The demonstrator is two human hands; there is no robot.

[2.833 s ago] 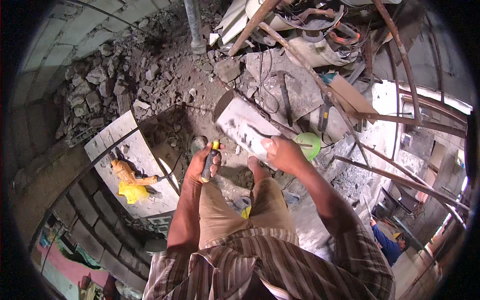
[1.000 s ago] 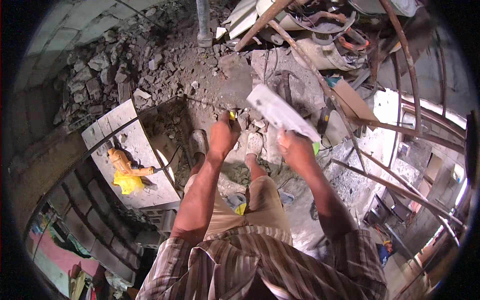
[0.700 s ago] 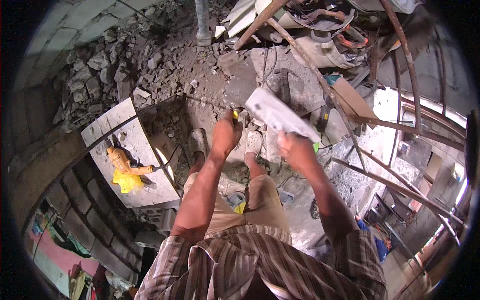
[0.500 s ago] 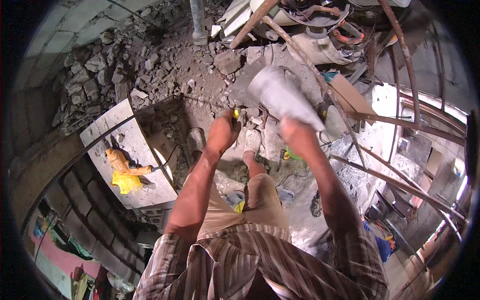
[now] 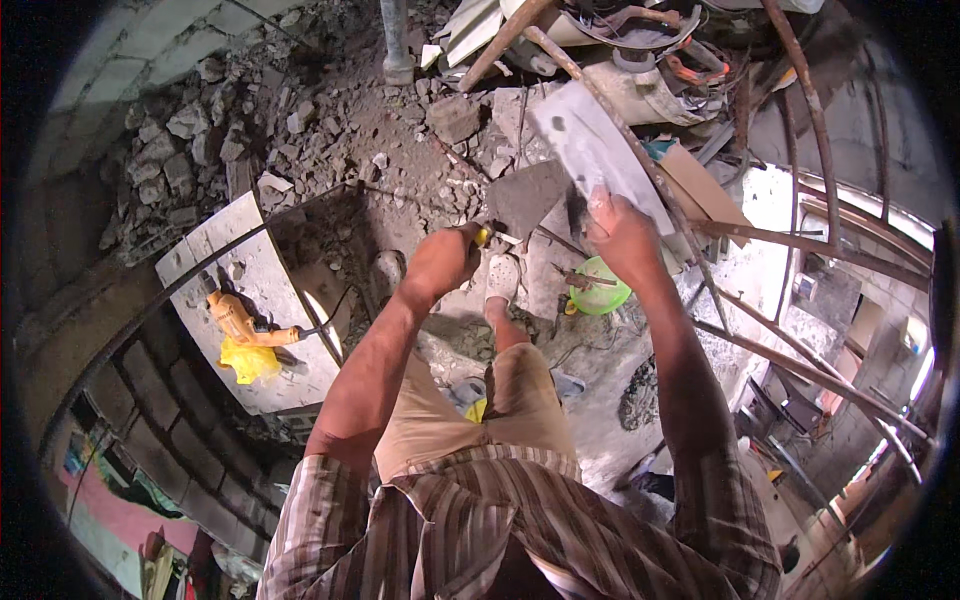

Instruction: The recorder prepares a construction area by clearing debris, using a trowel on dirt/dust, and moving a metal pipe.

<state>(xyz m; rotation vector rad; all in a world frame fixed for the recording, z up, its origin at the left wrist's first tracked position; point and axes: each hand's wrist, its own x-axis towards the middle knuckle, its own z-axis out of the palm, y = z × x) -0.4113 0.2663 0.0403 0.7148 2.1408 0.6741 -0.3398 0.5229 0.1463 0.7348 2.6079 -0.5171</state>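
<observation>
My left hand (image 5: 440,262) is closed round the yellow handle of a trowel (image 5: 526,198). Its grey blade points away and to the right, its tip close to the board's left edge; I cannot tell whether they touch. In my right hand (image 5: 625,240) is a pale, flat rectangular board (image 5: 598,140), tilted, with a dark spot near its far left corner. Fingers of that hand show over its near part; the grip beneath is hidden. Below my right hand, a light green basin (image 5: 602,292) sits on the ground, partly covered by the wrist.
Broken stones (image 5: 190,150) heap up at the far left. An orange power tool (image 5: 240,318) with a yellow bag (image 5: 250,362) lies on a pale panel (image 5: 310,372) at the left. A metal post (image 5: 396,50) stands at the back. Wooden poles (image 5: 800,360) slant across the right side.
The board, blurred before, has turned flatter and now shows its broad face, as my right hand moved slightly up and right. The trowel blade is clearer, and more of the green basin shows.
</observation>
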